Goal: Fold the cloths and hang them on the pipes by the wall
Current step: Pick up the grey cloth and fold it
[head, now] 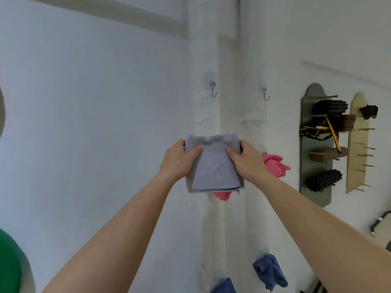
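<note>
Both hands, left (178, 158) and right (246, 160), pinch the folded grey cloth (213, 168).

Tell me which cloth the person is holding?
The grey cloth, held by the left hand and right hand; the pink cloth and blue cloths hang on the pipes.

The folded cloth (213, 163) lies before the wall pipes (206, 115), left hand (179, 159) at its nine o'clock, right hand (247, 160) at three, hooks (213, 89) at twelve, peg boards (316, 144) beyond three.
</note>
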The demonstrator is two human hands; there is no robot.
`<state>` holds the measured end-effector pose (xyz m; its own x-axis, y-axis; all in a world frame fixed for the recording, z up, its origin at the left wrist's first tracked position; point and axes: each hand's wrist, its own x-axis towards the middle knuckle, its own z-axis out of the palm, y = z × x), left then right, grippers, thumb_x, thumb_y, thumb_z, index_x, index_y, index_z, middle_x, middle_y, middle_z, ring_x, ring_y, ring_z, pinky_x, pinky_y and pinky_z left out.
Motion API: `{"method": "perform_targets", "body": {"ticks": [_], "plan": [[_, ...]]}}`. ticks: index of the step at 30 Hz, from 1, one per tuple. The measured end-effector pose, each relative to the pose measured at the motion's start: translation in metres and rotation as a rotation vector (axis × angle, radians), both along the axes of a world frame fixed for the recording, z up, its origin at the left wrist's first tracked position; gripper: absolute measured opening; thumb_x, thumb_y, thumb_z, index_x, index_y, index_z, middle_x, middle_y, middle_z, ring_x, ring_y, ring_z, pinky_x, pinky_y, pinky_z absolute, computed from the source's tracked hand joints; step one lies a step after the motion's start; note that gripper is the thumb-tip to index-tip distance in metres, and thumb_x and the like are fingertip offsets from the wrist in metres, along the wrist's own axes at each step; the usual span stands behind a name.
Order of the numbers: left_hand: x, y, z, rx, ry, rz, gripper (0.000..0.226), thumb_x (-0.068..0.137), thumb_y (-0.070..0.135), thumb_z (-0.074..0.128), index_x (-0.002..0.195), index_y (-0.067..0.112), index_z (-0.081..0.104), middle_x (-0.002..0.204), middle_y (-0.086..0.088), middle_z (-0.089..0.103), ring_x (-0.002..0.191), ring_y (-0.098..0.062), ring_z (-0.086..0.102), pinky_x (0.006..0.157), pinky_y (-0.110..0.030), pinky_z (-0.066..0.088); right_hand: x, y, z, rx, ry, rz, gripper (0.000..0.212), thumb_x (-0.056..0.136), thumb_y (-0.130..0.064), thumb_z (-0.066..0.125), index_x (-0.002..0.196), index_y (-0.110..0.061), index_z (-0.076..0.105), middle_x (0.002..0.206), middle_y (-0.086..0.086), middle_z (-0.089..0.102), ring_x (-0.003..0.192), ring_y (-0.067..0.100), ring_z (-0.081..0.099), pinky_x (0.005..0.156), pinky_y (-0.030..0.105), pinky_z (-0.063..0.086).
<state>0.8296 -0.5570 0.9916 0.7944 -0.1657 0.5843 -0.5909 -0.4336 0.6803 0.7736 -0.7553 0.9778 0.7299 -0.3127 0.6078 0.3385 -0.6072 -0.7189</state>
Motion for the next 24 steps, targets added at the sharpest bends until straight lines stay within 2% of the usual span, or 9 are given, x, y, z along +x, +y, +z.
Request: {"method": "perform_targets", "body": {"ticks": [5, 9, 15, 20, 24], "plan": [[0.045, -0.012, 0.059, -0.017, -0.117, -0.02, 0.035, 0.092, 0.05, 0.057, 0.106, 0.019, 0.059, 0.102, 0.004, 0.064, 0.086, -0.012, 0.061, 0.066, -0.029, 0.046, 0.042, -0.011, 0.067, -0.078, -0.092, -0.06, 0.028, 0.096, -0.034, 0.058, 0.115, -0.013, 0.059, 0.107, 0.001, 0.065, 0.096, 0.02, 0.06, 0.079, 0.03, 0.042], [0.079, -0.025, 0.108, -0.025, -0.239, -0.023, 0.034, 0.093, 0.05, 0.057, 0.106, 0.019, 0.061, 0.1, 0.004, 0.065, 0.088, -0.017, 0.061, 0.066, -0.029, 0.044, 0.073, -0.02, 0.117, -0.099, -0.161, -0.13, 0.026, 0.094, -0.033, 0.061, 0.112, -0.014, 0.058, 0.107, 0.002, 0.064, 0.096, 0.022, 0.059, 0.079, 0.029, 0.041], [0.129, -0.049, 0.175, -0.091, -0.341, -0.034, 0.037, 0.09, 0.05, 0.06, 0.104, 0.015, 0.063, 0.099, 0.001, 0.067, 0.09, -0.02, 0.063, 0.078, -0.037, 0.054, 0.118, -0.038, 0.183, -0.095, -0.269, -0.212, 0.032, 0.09, -0.035, 0.065, 0.111, -0.012, 0.06, 0.109, 0.005, 0.067, 0.098, 0.025, 0.062, 0.085, 0.037, 0.05], [0.158, -0.066, 0.215, -0.107, -0.33, -0.011, 0.044, 0.09, 0.051, 0.06, 0.112, 0.013, 0.059, 0.107, -0.002, 0.065, 0.093, -0.022, 0.063, 0.081, -0.038, 0.054, 0.153, -0.05, 0.222, -0.104, -0.303, -0.231, 0.035, 0.087, -0.036, 0.066, 0.112, -0.011, 0.062, 0.111, 0.008, 0.069, 0.102, 0.029, 0.063, 0.092, 0.045, 0.051], [0.183, -0.079, 0.226, -0.105, -0.271, 0.017, 0.048, 0.085, 0.049, 0.067, 0.118, 0.015, 0.055, 0.112, -0.002, 0.063, 0.095, -0.022, 0.062, 0.084, -0.042, 0.057, 0.18, -0.068, 0.234, -0.141, -0.257, -0.237, 0.031, 0.083, -0.033, 0.072, 0.104, -0.011, 0.065, 0.104, 0.01, 0.07, 0.099, 0.03, 0.065, 0.09, 0.045, 0.053]]}}
